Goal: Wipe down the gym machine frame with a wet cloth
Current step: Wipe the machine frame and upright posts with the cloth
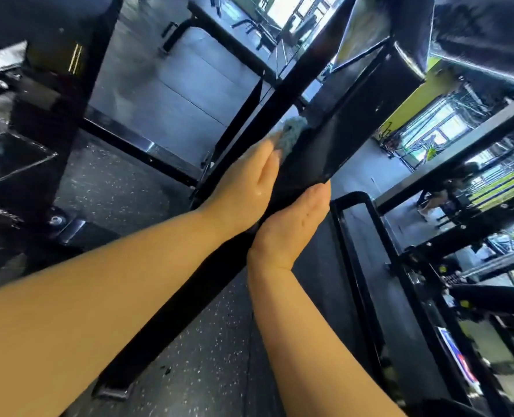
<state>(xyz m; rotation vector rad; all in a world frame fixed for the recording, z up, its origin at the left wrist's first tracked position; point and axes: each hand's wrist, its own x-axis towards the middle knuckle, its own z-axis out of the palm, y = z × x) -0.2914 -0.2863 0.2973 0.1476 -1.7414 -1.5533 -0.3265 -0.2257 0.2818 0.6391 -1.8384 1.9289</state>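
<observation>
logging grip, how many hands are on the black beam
2. Left hand presses the cloth on the beam, left side; right hand lies against its right edge.

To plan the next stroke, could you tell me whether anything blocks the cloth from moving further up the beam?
Nothing visible does: the left hand presses the cloth against the frame beam, and the beam above it looks bare.

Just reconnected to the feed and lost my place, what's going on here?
A person is working on a slanted black frame beam of a gym machine. The left hand presses a blue-grey cloth against one side of the beam, fingers straight. The right hand lies against the beam's other side, a little lower down. Both forearms are bare.
</observation>
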